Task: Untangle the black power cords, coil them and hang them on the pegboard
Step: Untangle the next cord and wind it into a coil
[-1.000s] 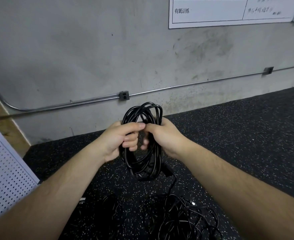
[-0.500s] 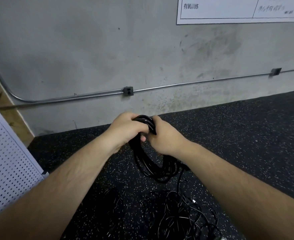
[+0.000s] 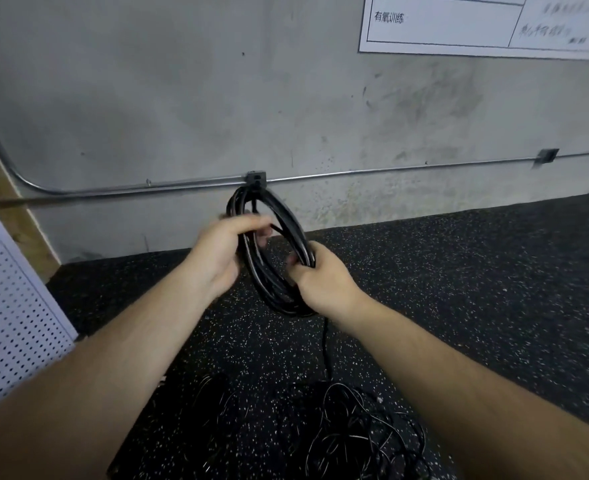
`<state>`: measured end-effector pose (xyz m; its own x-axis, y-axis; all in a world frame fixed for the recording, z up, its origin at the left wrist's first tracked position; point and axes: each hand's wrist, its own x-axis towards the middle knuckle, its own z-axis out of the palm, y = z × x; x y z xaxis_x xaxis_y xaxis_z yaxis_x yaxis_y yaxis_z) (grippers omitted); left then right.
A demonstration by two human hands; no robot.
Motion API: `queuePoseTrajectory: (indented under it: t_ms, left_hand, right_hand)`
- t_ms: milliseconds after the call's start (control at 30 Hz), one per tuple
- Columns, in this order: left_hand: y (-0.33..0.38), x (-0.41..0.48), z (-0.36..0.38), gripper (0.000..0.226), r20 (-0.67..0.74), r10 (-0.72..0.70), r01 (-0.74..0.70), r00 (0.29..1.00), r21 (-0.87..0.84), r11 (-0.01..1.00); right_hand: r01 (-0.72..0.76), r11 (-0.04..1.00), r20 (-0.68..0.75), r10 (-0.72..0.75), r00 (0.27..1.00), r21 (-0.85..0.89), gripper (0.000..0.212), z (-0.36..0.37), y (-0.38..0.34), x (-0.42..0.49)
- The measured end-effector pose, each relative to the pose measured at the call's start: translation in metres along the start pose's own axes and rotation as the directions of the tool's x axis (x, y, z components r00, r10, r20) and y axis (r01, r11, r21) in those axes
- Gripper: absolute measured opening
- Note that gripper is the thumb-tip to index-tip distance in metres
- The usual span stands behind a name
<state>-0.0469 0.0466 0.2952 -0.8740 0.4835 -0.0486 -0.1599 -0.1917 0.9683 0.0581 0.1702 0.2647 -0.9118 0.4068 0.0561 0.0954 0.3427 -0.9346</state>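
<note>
Gripping the coiled black cord (image 3: 268,258), left hand (image 3: 222,252) and right hand (image 3: 320,282).

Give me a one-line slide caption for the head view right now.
Left hand and right hand grip a cord coil above tangled cords; pegboard at left.

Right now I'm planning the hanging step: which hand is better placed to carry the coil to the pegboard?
Probably left. The left hand grips the coil, and the pegboard stands on that side; the right hand, also gripping, is farther from it.
</note>
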Motion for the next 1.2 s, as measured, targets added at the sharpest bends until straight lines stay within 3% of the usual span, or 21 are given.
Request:
queuePoseTrajectory:
  t_ms: [100, 200, 267, 300, 467, 533, 600, 700, 833, 933, 1100, 1200]
  left_hand:
    - [-0.018, -0.020, 0.012, 0.045, 0.162, -0.141, 0.136, 0.977, 0.039, 0.990]
    - [-0.021, -0.024, 0.020, 0.051, 0.081, -0.089, 0.091, 0.993, -0.017, 0.996]
    - [-0.015, -0.021, 0.018, 0.033, 0.050, -0.043, 0.042, 0.998, 0.017, 0.999]
    - [-0.013, -0.021, 0.017, 0.029, 0.051, -0.024, 0.022, 0.998, 0.041, 0.999]
    - [0.006, -0.017, 0.014, 0.049, 0.048, 0.026, -0.028, 0.999, 0.051, 0.998]
    - [0.011, -0.016, 0.010, 0.041, 0.032, 0.038, -0.039, 0.999, 0.023, 0.999]
    - [0.011, -0.015, 0.009, 0.040, 0.030, 0.053, -0.052, 0.998, -0.011, 0.999]
    - [0.014, -0.016, 0.008, 0.042, 0.007, 0.052, -0.052, 0.999, -0.030, 0.998]
    - [0.020, -0.010, -0.004, 0.041, -0.022, 0.015, -0.017, 1.000, -0.093, 0.996]
    - [0.024, -0.006, -0.012, 0.039, -0.045, 0.036, -0.040, 0.998, -0.097, 0.994]
    - [0.038, -0.003, -0.023, 0.035, -0.113, 0.092, -0.112, 0.989, -0.183, 0.977]
    - [0.042, -0.001, -0.028, 0.046, -0.140, 0.105, -0.130, 0.985, -0.181, 0.975]
  right_hand:
    - [0.017, 0.996, -0.012, -0.016, 1.000, 0.093, 0.026, -0.007, -0.010, 0.002]
    - [0.072, 0.994, 0.032, -0.070, 0.997, -0.082, 0.034, -0.006, -0.014, 0.001]
    - [0.055, 0.994, 0.082, -0.047, 0.996, -0.096, 0.039, -0.006, -0.016, -0.001]
    - [0.055, 0.997, 0.115, -0.048, 0.992, -0.057, 0.044, -0.009, -0.016, -0.001]
    - [-0.019, 0.963, 0.339, -0.076, 0.938, 0.270, 0.092, -0.035, 0.001, 0.001]
    - [-0.060, 0.971, 0.404, -0.040, 0.914, 0.232, 0.097, -0.042, 0.014, 0.003]
    - [-0.048, 0.996, 0.481, 0.007, 0.877, 0.073, 0.081, -0.045, 0.028, 0.006]
    - [-0.006, 0.996, 0.530, 0.050, 0.846, -0.084, 0.035, -0.041, 0.045, 0.011]
    - [0.060, 0.940, 0.573, 0.154, 0.805, -0.337, 0.006, -0.032, 0.064, 0.013]
    - [0.115, 0.836, 0.553, 0.246, 0.796, -0.537, 0.017, -0.032, 0.081, 0.015]
    - [-0.034, 0.730, 0.405, 0.417, 0.814, -0.683, 0.015, -0.059, 0.119, 0.016]
    - [-0.147, 0.793, 0.357, 0.421, 0.834, -0.592, 0.020, -0.070, 0.127, 0.018]
